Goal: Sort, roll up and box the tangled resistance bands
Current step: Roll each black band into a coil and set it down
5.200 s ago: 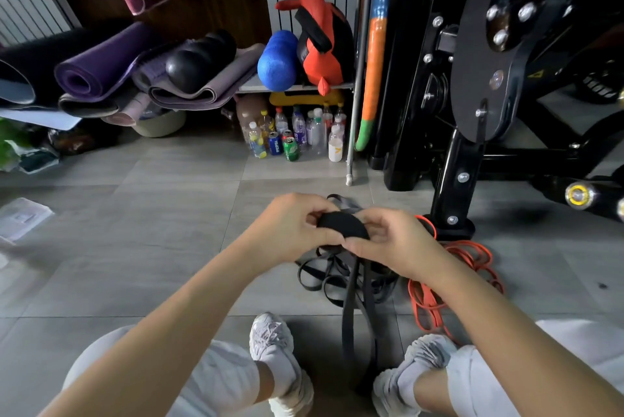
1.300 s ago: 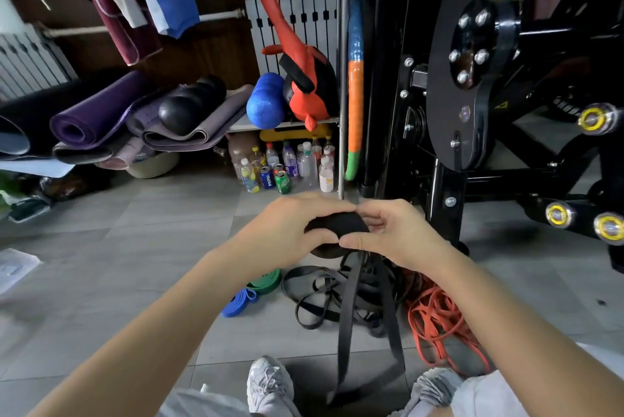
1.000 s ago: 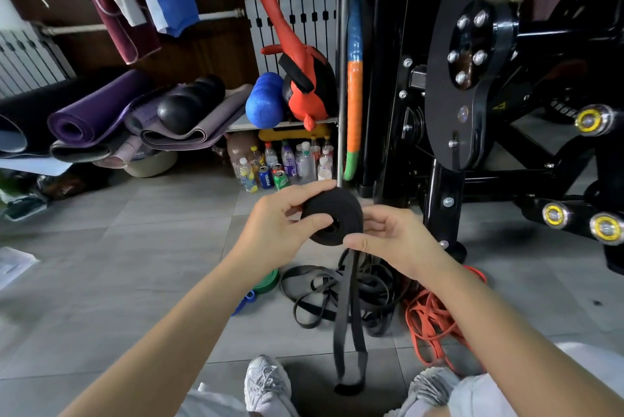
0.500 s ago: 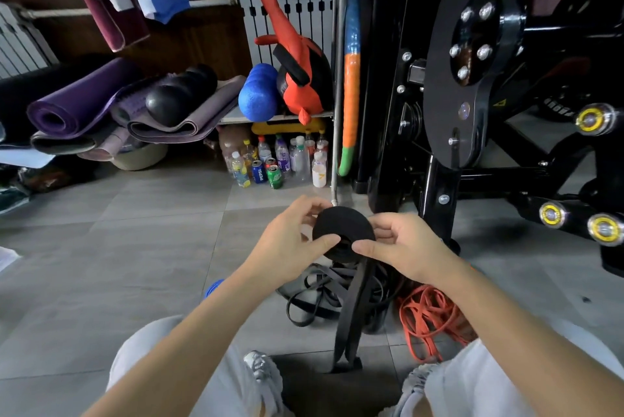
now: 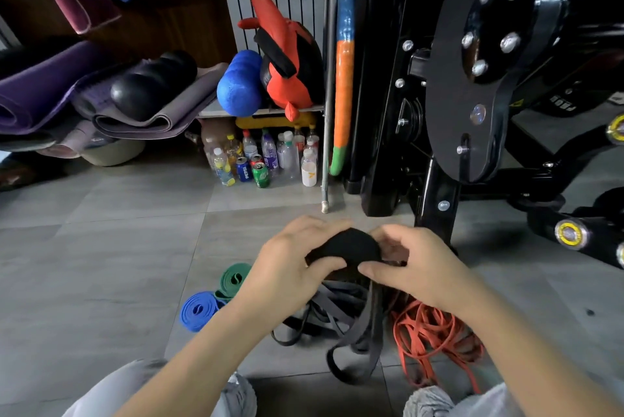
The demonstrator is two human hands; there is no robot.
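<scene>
A black resistance band roll (image 5: pixel 347 245) is held above the floor between both hands. My left hand (image 5: pixel 287 271) grips its left side and my right hand (image 5: pixel 418 268) pinches its right side and underside. The band's loose tail (image 5: pixel 368 342) hangs down to the floor. Under it lies a tangle of dark grey bands (image 5: pixel 324 308). An orange band tangle (image 5: pixel 429 335) lies to the right of that. Rolled up on the floor at the left are a green band (image 5: pixel 233 280) and a blue band (image 5: pixel 197 310).
A black gym machine frame (image 5: pixel 439 146) stands close on the right, its foot just behind my hands. Bottles and cans (image 5: pixel 263 160) are grouped at the back under a shelf. Rolled yoga mats (image 5: pixel 67 92) lie at the back left. My knees and shoes frame the bottom edge.
The roll has grown thicker and the hanging tail shorter as my hands turned it. The roll has tipped from face-on to flat, and my hands have come lower.
</scene>
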